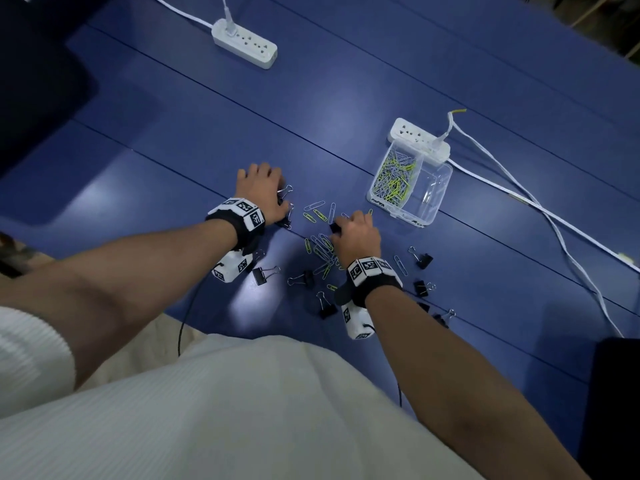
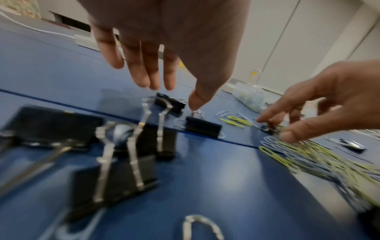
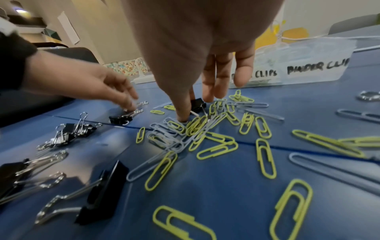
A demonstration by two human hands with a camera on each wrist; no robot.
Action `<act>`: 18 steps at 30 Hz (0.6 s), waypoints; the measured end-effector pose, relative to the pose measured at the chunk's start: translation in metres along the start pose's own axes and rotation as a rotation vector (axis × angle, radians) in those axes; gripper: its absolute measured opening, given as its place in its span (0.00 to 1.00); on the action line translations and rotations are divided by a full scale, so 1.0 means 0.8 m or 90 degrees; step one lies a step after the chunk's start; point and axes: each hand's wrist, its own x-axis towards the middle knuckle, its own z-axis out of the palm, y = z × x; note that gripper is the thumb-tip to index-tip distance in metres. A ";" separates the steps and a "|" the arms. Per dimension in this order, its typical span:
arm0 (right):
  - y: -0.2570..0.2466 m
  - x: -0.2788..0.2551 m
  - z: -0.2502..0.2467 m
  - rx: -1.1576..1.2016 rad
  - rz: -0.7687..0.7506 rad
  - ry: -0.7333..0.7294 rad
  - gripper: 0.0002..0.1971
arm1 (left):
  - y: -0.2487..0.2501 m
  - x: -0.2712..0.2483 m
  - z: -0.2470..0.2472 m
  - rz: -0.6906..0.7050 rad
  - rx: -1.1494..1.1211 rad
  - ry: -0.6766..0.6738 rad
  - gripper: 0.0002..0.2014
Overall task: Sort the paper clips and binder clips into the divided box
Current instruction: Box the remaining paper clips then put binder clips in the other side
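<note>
A clear divided box [image 1: 430, 216] labelled for paper clips and binder clips [image 3: 316, 66] stands at the right; its left compartment holds paper clips [image 1: 393, 181]. Loose green and grey paper clips [image 1: 320, 249] [image 3: 216, 146] lie heaped on the blue table. Black binder clips [image 1: 265, 275] [image 1: 424, 259] are scattered around them. My left hand [image 1: 263, 192] [image 2: 183, 94] hangs with straight fingers, its thumb tip touching the wire handle of a binder clip [image 2: 202, 128]. My right hand [image 1: 353, 233] [image 3: 189, 110] pinches a small black binder clip [image 3: 198, 104] on the heap between thumb and forefinger.
Two white power strips [image 1: 244, 43] [image 1: 419, 140] lie on the table, one right behind the box. White cables [image 1: 554, 216] run along the right side. A dark object [image 1: 613, 393] sits at the near right edge, and a dark chair [image 1: 34, 81] at far left.
</note>
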 end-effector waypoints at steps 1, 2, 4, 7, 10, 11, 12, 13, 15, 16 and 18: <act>0.000 0.000 0.003 0.002 0.001 -0.004 0.13 | 0.008 -0.002 -0.001 0.031 0.012 0.015 0.22; 0.000 -0.001 0.005 0.005 0.001 -0.006 0.13 | 0.019 -0.004 -0.002 0.080 0.017 0.016 0.22; 0.003 -0.002 0.005 0.021 0.000 -0.008 0.13 | 0.044 -0.011 0.003 0.197 -0.001 -0.014 0.22; 0.011 -0.005 -0.005 0.119 0.039 0.022 0.12 | 0.074 -0.019 0.013 0.248 0.010 -0.091 0.28; 0.023 -0.003 -0.022 0.267 0.128 0.092 0.12 | 0.092 -0.030 0.016 0.215 0.062 -0.142 0.29; 0.027 0.001 -0.028 0.306 0.141 0.123 0.13 | 0.096 -0.036 0.018 0.218 0.076 -0.147 0.28; 0.030 0.006 -0.034 0.330 0.137 0.153 0.14 | 0.098 -0.043 0.021 0.231 0.087 -0.153 0.27; 0.032 0.013 -0.039 0.337 0.120 0.173 0.16 | 0.099 -0.050 0.024 0.255 0.097 -0.161 0.27; 0.031 0.028 -0.046 0.322 0.065 0.170 0.18 | 0.097 -0.063 0.032 0.319 0.094 -0.179 0.29; 0.028 0.036 -0.047 0.302 0.033 0.157 0.18 | 0.095 -0.068 0.033 0.336 0.081 -0.183 0.31; 0.019 0.048 -0.044 0.237 -0.027 0.131 0.17 | 0.089 -0.070 0.031 0.333 0.063 -0.173 0.32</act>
